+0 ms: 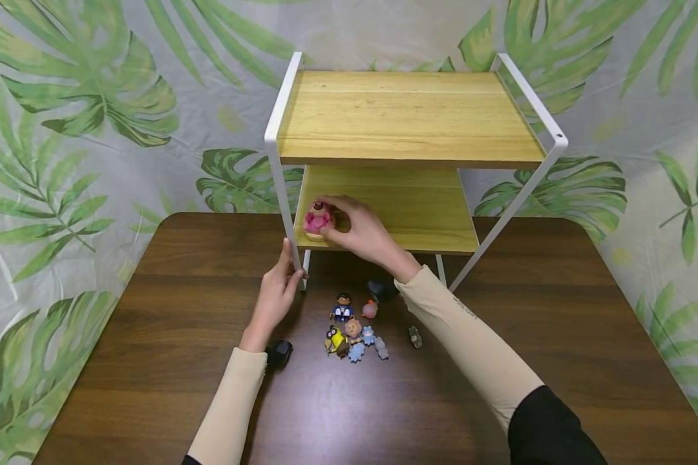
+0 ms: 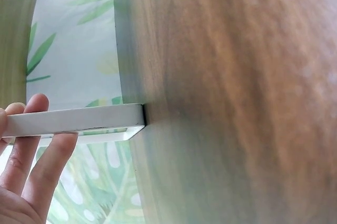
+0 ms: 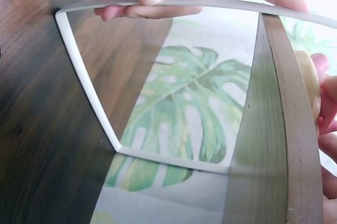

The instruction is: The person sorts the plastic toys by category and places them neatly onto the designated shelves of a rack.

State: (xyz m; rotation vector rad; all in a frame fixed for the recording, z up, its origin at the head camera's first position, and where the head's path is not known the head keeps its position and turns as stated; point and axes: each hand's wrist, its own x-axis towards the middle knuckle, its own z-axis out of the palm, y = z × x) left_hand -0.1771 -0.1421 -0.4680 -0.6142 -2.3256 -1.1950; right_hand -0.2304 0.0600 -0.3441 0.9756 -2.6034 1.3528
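My right hand (image 1: pixel 363 231) holds a pink bear figure (image 1: pixel 317 221) at the left end of the lower wooden shelf (image 1: pixel 407 210). Thumb and fingers pinch its right side; its pale base is close over the board. In the right wrist view only part of the pink figure (image 3: pixel 327 105) shows past the shelf edge. Lower down, my left hand (image 1: pixel 275 290) grips the front left white metal leg (image 1: pixel 281 187) of the two-tier rack. The left wrist view has fingers on both sides of that leg (image 2: pixel 100 120), just above the table.
Several small toy figures lie grouped on the brown table (image 1: pixel 151 400) before the rack, including a dark-haired doll (image 1: pixel 342 309) and a yellow figure (image 1: pixel 336 337). A small grey figure (image 1: pixel 415 337) lies to the right. The upper shelf (image 1: pixel 407 116) overhangs the lower one. Leaf-patterned cloth hangs behind.
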